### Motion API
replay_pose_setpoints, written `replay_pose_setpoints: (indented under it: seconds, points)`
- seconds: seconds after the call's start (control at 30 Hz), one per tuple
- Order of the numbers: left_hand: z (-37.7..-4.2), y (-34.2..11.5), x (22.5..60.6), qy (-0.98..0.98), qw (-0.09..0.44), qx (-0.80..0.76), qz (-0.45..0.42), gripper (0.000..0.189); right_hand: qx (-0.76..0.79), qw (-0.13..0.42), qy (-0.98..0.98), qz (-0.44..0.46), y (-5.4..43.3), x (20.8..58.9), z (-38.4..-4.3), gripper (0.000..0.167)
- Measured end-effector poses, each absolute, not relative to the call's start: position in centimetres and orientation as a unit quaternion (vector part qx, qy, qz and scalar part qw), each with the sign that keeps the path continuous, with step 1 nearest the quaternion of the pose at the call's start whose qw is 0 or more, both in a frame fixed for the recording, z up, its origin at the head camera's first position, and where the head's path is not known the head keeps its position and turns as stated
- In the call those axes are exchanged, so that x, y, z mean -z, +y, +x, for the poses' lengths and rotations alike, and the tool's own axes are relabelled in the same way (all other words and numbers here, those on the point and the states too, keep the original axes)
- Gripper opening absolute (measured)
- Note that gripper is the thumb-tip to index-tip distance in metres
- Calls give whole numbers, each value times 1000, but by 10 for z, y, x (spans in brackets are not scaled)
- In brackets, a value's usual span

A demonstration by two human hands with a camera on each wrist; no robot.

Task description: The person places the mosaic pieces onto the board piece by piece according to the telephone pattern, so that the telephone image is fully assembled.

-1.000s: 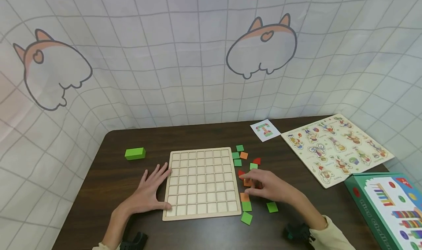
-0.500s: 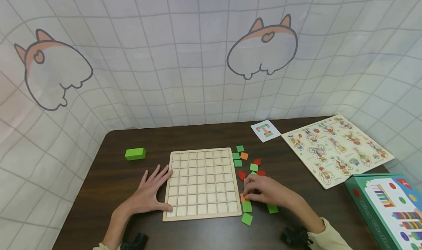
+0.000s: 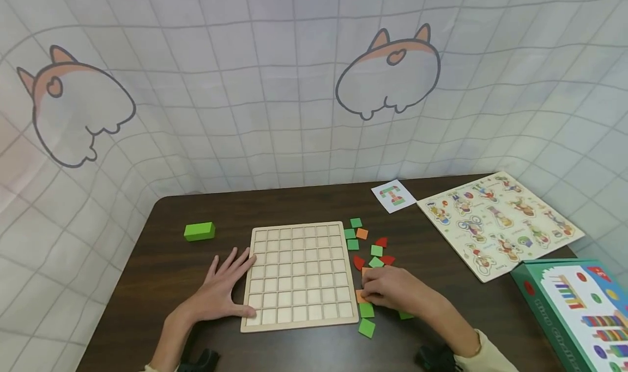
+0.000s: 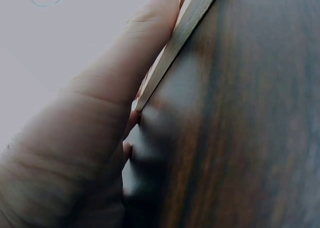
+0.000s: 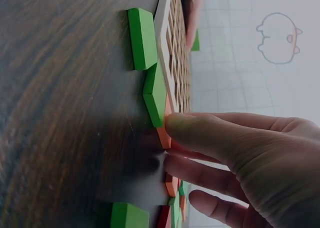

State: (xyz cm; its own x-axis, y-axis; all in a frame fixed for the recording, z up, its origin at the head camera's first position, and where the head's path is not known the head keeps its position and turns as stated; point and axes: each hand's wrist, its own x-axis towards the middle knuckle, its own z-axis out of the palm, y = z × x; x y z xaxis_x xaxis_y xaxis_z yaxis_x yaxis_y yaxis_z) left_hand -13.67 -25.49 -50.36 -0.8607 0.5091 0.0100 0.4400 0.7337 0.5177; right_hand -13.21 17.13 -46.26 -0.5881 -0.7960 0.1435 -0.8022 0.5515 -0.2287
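Observation:
A pale wooden grid board (image 3: 300, 272) lies flat on the dark table. My left hand (image 3: 221, 293) rests at its left edge, fingers spread, thumb on the lower left corner; the left wrist view has the thumb along the board's side (image 4: 172, 48). Right of the board, my right hand (image 3: 394, 290) pinches an orange square tile (image 3: 360, 296) between thumb and fingers, low at the table. Just below it are a green square tile (image 3: 366, 310) and another green tile (image 3: 366, 328). The right wrist view shows the thumb over the orange tile (image 5: 163, 138), beside the green tile (image 5: 155, 95).
Several green, orange and red tiles (image 3: 358, 262) lie right of the board. A pattern card (image 3: 394, 196) is behind them. At right are a picture puzzle board (image 3: 500, 225) and a green box (image 3: 569, 312). A green block (image 3: 199, 231) stands at far left.
My right hand has come down from among the red and orange tiles to the lower orange tile, its fingers drawing together there. My left hand has stayed at the board's left edge.

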Motion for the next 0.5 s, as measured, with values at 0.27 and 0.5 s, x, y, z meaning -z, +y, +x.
replay_pose_setpoints:
  seconds: [0.27, 0.5]
  points:
    - [-134, -255, 512, 928, 73, -263, 253, 114, -99, 30, -865, 491, 173, 461, -131, 2]
    - [-136, -256, 505, 928, 68, -262, 255, 115, -107, 23, -875, 471, 169, 463, -134, 13]
